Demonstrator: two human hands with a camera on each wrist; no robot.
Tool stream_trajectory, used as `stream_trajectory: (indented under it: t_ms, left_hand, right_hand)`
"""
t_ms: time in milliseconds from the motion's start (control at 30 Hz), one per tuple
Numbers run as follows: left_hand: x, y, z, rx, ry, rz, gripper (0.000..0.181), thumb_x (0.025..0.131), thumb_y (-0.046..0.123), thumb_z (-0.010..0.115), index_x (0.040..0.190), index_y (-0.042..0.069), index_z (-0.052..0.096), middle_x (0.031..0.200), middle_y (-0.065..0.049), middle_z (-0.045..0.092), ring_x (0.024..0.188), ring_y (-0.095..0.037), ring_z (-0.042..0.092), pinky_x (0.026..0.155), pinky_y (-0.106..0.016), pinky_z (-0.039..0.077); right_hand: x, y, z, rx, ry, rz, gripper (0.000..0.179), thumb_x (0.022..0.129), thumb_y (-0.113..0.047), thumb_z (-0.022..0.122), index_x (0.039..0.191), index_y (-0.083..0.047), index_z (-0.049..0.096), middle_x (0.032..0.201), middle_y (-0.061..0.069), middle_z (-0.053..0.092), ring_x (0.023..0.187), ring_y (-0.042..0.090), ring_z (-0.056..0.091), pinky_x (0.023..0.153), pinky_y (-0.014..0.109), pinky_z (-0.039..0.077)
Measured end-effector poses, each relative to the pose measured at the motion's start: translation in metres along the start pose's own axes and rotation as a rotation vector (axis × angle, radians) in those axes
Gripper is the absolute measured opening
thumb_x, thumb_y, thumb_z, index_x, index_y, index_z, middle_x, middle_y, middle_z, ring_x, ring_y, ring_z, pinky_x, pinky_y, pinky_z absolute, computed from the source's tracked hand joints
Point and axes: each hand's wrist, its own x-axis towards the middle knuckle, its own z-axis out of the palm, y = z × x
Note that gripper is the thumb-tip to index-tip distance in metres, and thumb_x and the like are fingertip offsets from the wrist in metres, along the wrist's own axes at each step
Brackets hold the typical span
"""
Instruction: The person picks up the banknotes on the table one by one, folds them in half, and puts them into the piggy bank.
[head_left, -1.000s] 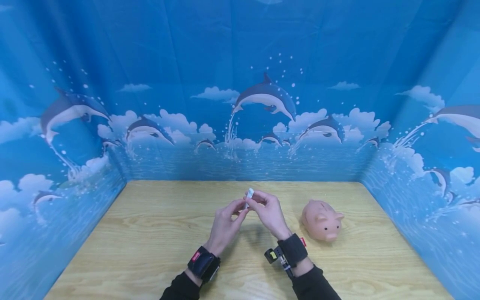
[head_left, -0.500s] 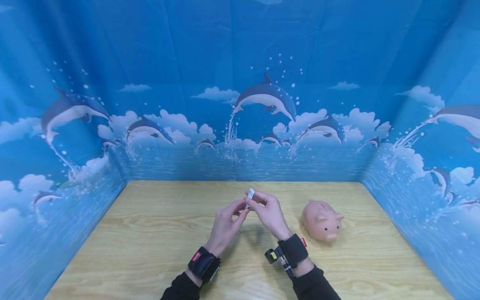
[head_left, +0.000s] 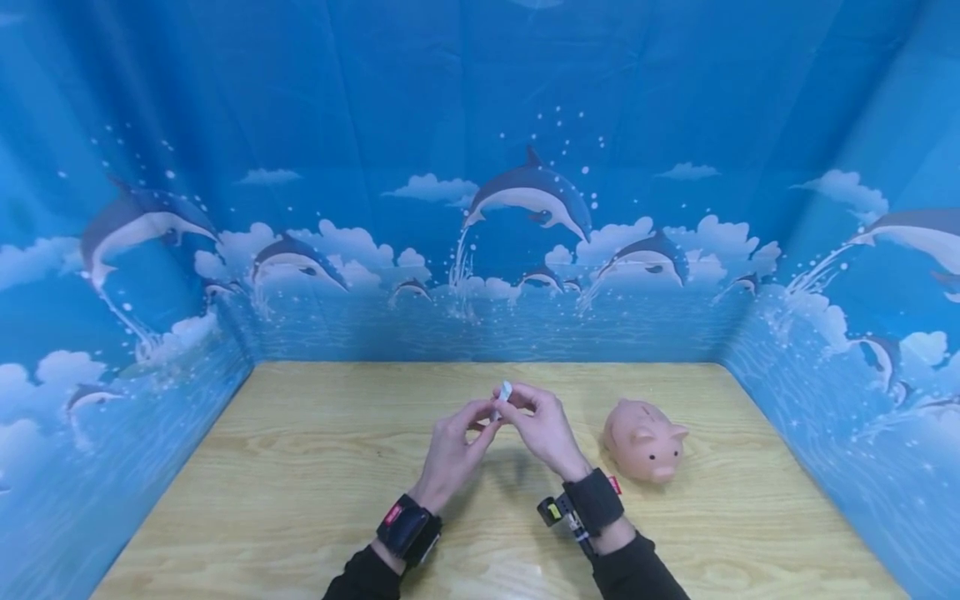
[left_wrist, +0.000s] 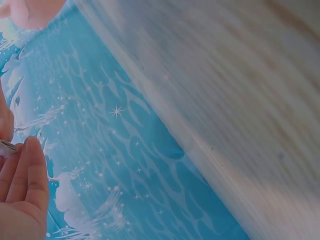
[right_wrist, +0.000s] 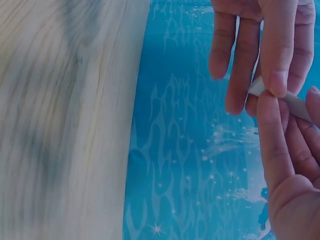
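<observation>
Just above the middle of the table, a small rolled or folded piece of pale paper (head_left: 506, 389) is held between both hands in the head view. My left hand (head_left: 446, 457) pinches its lower end between thumb and fingers. The upper part is pinched by my right hand (head_left: 547, 433). In the left wrist view, layered edges show at the end of the paper (left_wrist: 7, 147). The right wrist view shows the paper (right_wrist: 298, 107) passing slantwise between the fingertips of both hands, which partly cover it. Its printing is too small to tell.
A pink piggy bank (head_left: 643, 442) with a slot on its back stands right of my right hand. Beneath is a light wooden table (head_left: 315, 467). A blue dolphin-print curtain (head_left: 390, 317) encloses the back and both sides.
My right hand and wrist have shifted slightly right, with the paper's upper end moving a little the same way. The left hand has barely moved, and both hands keep their pinch.
</observation>
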Motion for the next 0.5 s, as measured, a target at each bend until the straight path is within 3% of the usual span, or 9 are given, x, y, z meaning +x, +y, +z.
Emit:
stream_trajectory:
  t_ms: [267,500]
  left_hand:
    - [-0.002,0.001,0.001,0.013,-0.02,-0.018,0.023,0.087,0.009,0.072,0.11,0.009,0.068,0.106,-0.008,0.074,0.092,-0.017,0.071,0.075,-0.023,0.06]
    - [-0.001,0.005,0.004,0.019,-0.027,-0.036,0.019,0.088,0.01,0.071,0.108,0.008,0.069,0.102,-0.008,0.074,0.085,-0.015,0.071,0.072,-0.025,0.06]
  right_hand:
    - [-0.002,-0.001,-0.016,-0.031,-0.042,-0.036,0.021,0.093,-0.023,0.068,0.11,-0.013,0.072,0.098,0.007,0.073,0.089,0.017,0.068,0.078,0.036,0.061]
    - [-0.007,0.0,-0.042,-0.024,-0.016,-0.009,0.025,0.095,-0.021,0.065,0.116,-0.007,0.068,0.105,0.013,0.07,0.086,0.018,0.069,0.077,0.03,0.061]
